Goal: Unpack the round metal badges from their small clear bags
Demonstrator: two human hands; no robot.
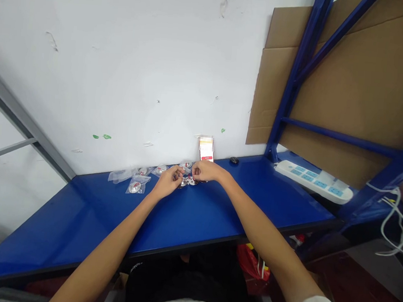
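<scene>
My left hand (169, 181) is over the back of the blue table, its fingertips pinched together beside small round badge-like pieces. Close on its right, my right hand (206, 171) is also closed in a pinch; whatever is between the fingers of either hand is too small to make out. Under and between the hands lie several round white-and-red pieces (191, 181), partly covered by fingers. Left of them a clear plastic bag (138, 184) with a round silvery piece in it lies flat, and another bagged piece (160, 170) sits behind my left hand.
A phone (207, 147) with a lit screen leans against the white wall behind my right hand. Empty-looking clear bags (121, 175) lie at the left of the pieces. Farther right are a small black object (234, 160), a white power strip (314, 181) and a blue metal frame (292, 88).
</scene>
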